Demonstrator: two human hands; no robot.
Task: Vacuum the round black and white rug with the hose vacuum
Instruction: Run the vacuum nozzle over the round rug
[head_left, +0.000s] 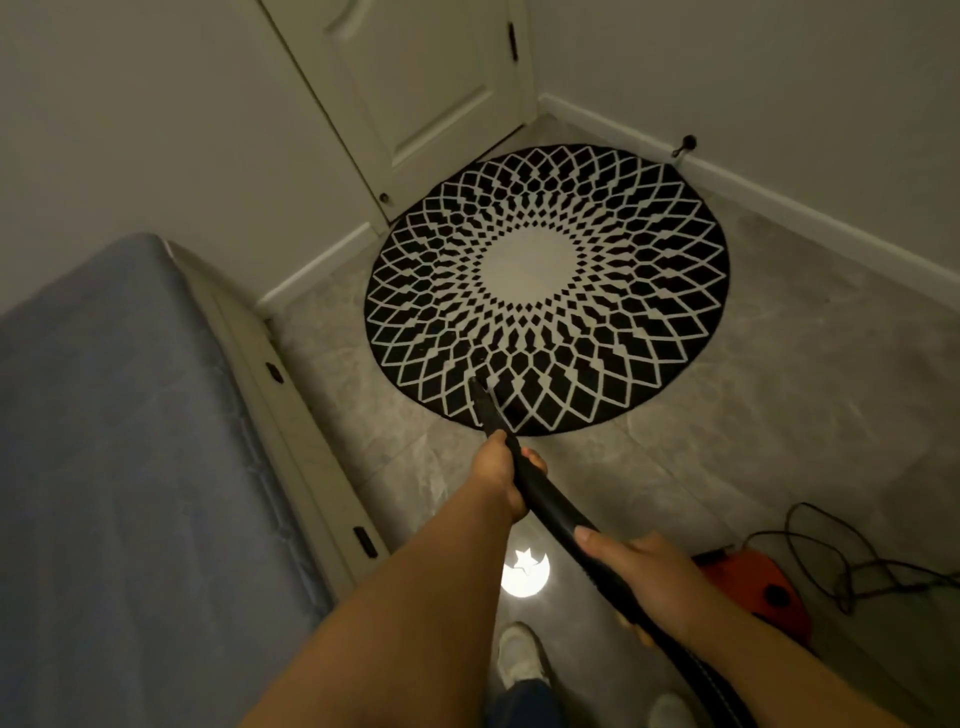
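Head view: both hands gripped the black hose wand (540, 493), the left hand (506, 475) curled round it nearer the nozzle and the right hand (636, 569) wrapped round it further back, while the nozzle tip (477, 387) sat on the near-left part of the round black and white rug (548, 288), which lay on the floor (779, 415) in the far corner by the door (415, 78). The wand's long axis ran from near right to far left, tip pointing away toward the rug's pale centre. Judged best practice: keep the tip low and flat, work slow overlapping strokes outward from the near edge, and mind the cord (841, 561) beside the orange vacuum body (753, 582).
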